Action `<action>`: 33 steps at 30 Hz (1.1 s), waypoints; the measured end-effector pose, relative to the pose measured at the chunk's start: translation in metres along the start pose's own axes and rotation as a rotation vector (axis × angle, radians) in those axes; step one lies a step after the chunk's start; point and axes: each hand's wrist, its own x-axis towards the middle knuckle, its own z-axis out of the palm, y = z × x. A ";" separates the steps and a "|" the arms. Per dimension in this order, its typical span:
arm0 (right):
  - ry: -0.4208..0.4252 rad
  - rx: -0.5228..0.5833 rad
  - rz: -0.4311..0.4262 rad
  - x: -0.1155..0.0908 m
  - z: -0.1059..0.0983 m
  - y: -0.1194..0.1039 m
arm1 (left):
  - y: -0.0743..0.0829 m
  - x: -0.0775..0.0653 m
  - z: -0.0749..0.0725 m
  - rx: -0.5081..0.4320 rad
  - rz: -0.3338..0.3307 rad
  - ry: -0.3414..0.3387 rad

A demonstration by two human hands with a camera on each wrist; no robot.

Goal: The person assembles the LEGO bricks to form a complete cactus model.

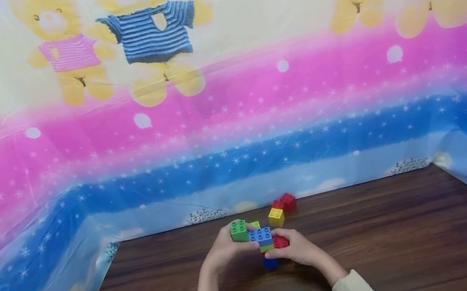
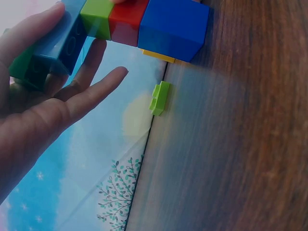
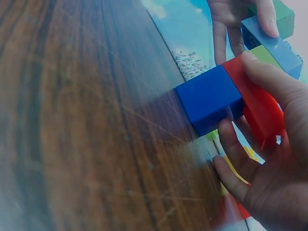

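Both hands hold one stacked build of toy building bricks upright over the table. At its base is a dark blue brick point(image 1: 271, 262), with a red brick point(image 3: 260, 108) and a lime brick point(image 2: 97, 19) above it. A lighter blue brick point(image 1: 260, 235) lies across the top, and a green brick point(image 1: 238, 230) joins its left end. My left hand point(image 1: 224, 248) pinches the lighter blue brick by the green end, thumb along its near side. With thumb and fingers, my right hand point(image 1: 298, 247) grips the red brick, which juts rightward and is partly covered by them.
Behind the build, a loose lime brick point(image 2: 160, 98) lies on the brown wooden table point(image 1: 153, 278). A yellow brick point(image 1: 276, 217) and red bricks point(image 1: 288, 201) sit near the back edge. A printed bear curtain point(image 1: 229, 176) rises along the back and sides.
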 end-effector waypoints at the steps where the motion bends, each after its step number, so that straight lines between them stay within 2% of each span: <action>1: 0.000 -0.002 -0.001 0.000 0.000 0.000 | 0.000 0.000 0.000 0.000 0.002 -0.002; 10: -0.021 -0.010 -0.004 -0.002 -0.002 0.001 | 0.001 -0.002 -0.001 0.002 0.003 -0.010; 17: -0.018 -0.025 -0.018 0.001 0.002 -0.001 | 0.002 -0.004 -0.007 0.059 0.004 0.009; 22: 0.056 -0.041 -0.025 0.005 0.012 -0.002 | 0.003 -0.009 -0.015 0.096 -0.005 0.063; 29: 0.211 0.093 -0.031 0.011 0.019 -0.001 | 0.000 -0.014 -0.024 0.091 -0.024 0.111; 33: 0.308 0.222 0.052 0.017 0.017 0.000 | -0.003 -0.010 -0.024 0.093 -0.021 0.105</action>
